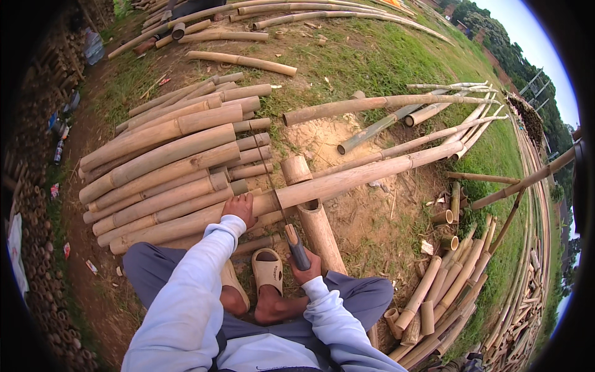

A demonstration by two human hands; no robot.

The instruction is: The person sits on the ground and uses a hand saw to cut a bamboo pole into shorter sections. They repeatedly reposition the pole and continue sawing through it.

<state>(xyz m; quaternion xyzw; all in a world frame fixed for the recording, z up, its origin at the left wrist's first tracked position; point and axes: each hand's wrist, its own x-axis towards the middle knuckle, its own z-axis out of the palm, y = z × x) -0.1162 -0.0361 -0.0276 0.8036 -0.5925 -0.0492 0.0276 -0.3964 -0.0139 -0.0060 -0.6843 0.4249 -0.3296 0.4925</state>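
A long bamboo pole [365, 170] runs from the lower left up to the right, across a thick bamboo support [319, 229] on the ground. My left hand [239, 209] is wrapped over the pole, left of the support. In my right hand [305, 265] is the dark handle of a handsaw [280, 204]. Its thin blade stands across the pole just right of my left hand, at the pole's surface; how deep it sits I cannot tell. Beside the pole on the left lies a stack of cut bamboo lengths [180, 155].
Short bamboo pieces [446, 285] are heaped at the right. Sawdust [347, 139] covers the ground beyond the support. More long poles [347, 105] lie farther off on the grass. My sandalled feet [268, 279] are close below the saw. A slanting pole frame [527, 180] stands at the far right.
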